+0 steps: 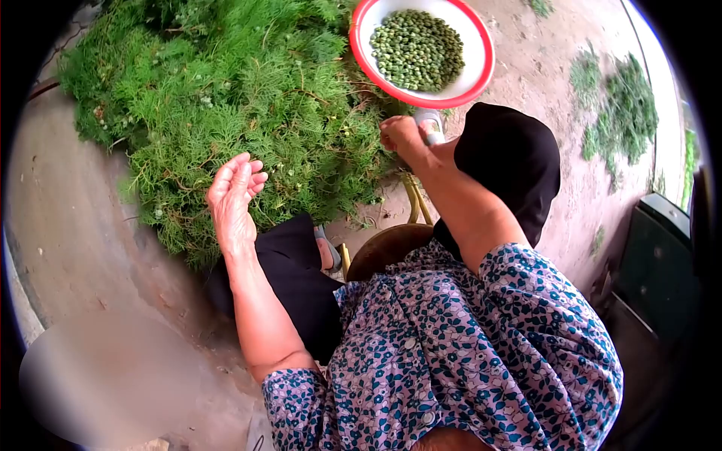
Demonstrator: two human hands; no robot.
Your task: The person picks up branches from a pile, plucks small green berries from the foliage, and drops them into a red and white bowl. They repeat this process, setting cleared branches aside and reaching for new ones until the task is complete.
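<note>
A big heap of feathery green cypress-like branches (226,98) lies on the ground in front of me. My left hand (233,197) hovers over the heap's near edge, palm turned sideways, fingers loosely extended and holding nothing. My right hand (402,139) is closed in a fist just below the rim of a red-edged white bowl (481,71). Whether anything is inside the fist is hidden. The bowl holds several small green berries (417,49) and rests at the heap's right side, above my knee in black trousers (511,158).
I sit on a brown wooden stool (387,248), wearing a blue flowered blouse (451,346). A grey sandal (329,252) shows by my left leg. Smaller piles of stripped greens (624,113) lie at the right on bare concrete, near a dark green box (658,255).
</note>
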